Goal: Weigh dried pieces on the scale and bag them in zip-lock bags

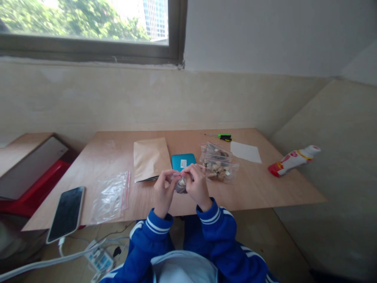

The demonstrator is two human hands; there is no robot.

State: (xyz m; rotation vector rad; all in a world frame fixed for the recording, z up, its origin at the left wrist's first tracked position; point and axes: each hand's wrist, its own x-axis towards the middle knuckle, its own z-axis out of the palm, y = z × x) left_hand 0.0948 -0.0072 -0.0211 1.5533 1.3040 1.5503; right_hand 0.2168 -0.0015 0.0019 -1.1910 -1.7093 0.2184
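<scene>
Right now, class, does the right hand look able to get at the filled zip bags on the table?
Probably yes: the right hand is close beside the filled zip bags, with nothing visible between, though it would likely have to release the small bag first.

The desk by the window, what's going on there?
Someone in blue sleeves is pinching a small plastic bag at its top with both the left hand and the right hand. What's inside is too blurry to tell. Just beyond the hands lies a flat blue item, with a brown paper bag to its left and filled clear bags to its right.
</scene>
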